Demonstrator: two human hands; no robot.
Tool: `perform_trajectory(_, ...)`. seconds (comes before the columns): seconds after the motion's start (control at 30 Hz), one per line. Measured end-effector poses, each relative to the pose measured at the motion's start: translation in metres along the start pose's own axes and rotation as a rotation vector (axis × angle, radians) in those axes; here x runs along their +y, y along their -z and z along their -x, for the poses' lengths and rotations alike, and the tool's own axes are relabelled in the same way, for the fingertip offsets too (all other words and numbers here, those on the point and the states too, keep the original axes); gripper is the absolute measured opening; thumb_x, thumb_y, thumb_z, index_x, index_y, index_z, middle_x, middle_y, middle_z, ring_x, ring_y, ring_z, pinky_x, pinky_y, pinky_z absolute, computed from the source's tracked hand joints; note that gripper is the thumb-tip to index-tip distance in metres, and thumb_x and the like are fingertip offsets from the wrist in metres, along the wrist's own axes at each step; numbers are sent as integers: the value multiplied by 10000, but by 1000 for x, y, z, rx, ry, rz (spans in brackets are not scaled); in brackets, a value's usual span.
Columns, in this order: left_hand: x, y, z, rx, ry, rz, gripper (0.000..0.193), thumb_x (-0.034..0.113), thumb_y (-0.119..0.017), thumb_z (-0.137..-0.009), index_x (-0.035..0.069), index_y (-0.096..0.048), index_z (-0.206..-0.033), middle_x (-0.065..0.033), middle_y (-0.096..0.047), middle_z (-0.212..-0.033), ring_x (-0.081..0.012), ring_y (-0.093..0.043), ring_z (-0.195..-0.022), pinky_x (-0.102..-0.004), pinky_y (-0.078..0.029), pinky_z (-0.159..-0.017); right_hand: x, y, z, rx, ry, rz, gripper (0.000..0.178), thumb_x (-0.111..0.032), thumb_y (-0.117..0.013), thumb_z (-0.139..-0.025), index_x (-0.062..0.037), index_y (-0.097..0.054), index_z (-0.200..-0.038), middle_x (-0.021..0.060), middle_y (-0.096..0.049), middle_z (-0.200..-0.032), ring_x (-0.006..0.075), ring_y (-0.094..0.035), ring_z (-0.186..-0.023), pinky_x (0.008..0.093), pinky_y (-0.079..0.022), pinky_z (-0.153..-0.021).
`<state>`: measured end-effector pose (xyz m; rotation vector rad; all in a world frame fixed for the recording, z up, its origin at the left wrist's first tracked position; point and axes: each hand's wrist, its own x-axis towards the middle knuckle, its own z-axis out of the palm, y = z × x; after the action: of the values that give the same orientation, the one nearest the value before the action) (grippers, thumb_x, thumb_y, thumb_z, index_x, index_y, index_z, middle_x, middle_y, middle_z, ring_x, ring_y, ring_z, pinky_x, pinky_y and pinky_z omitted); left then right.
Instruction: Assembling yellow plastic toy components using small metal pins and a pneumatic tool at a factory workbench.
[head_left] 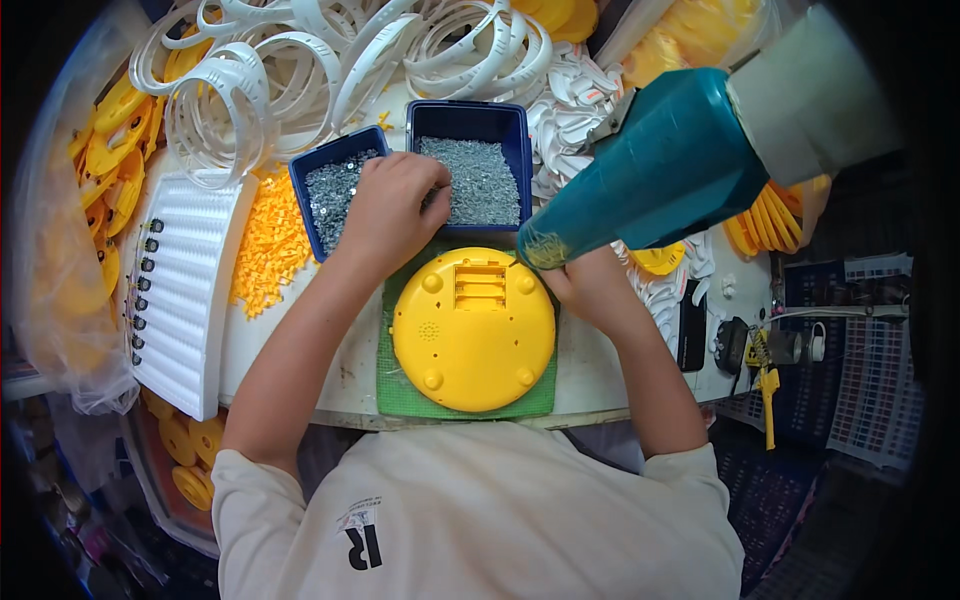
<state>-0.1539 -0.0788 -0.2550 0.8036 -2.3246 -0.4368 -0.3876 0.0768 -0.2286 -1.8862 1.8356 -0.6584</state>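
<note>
Yellow casing [472, 345] lies just left of the right hand [592, 285], whose grip I cannot tell.

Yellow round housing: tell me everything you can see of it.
The yellow housing is a glossy, plastic-looking disc lying flat on the green mat. It has an open battery bay near its far edge, four round feet, small holes and a hole cluster at left. The right hand and teal tool are by its far right edge; contact is unclear.
</note>
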Motion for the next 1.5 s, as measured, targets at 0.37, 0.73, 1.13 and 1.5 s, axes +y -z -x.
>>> perform_trajectory(0.37,32,23,57,-3,398,401,113,94,-757,-926,32,-731,-1017,-114,-718,-888,-255,-686,-768,-337,-542,-697,-13,13,-1,-172,146,157,241,-123,-696,-919,-41,-752,-1139,169,-757,-1023,353,-726,-944,428,-572,-868)
perform_trajectory(0.73,36,15,60,-145,459,328,158,140,-734,-978,0,-774,-1042,-99,-773,-848,-133,-698,-719,-278,-540,-674,-31,20,8,-272,76,277,327,-97,-655,-932,-32,-722,-1245,152,-742,-1112,323,-716,-1010,420,-570,-892)
perform_trajectory(1.13,38,24,74,-216,377,452,228,40,-659,-973,7,-744,-1182,-153,-769,-1103,-303,-746,-1005,-351,-572,-888,12,-39,-85,265,348,307,153,-141,-712,-912,-62,-714,-1043,120,-651,-980,338,-648,-957,446,-532,-843)
perform_trajectory(1.5,23,28,28,34,2,9,234,98,-769,-859,77,-750,-1092,-119,-685,-1285,-334,-598,-1297,-453,-481,-1040,27,-57,-97,314,277,-34,30,-120,-758,-881,-100,-757,-903,89,-675,-865,310,-645,-830,416,-522,-765)
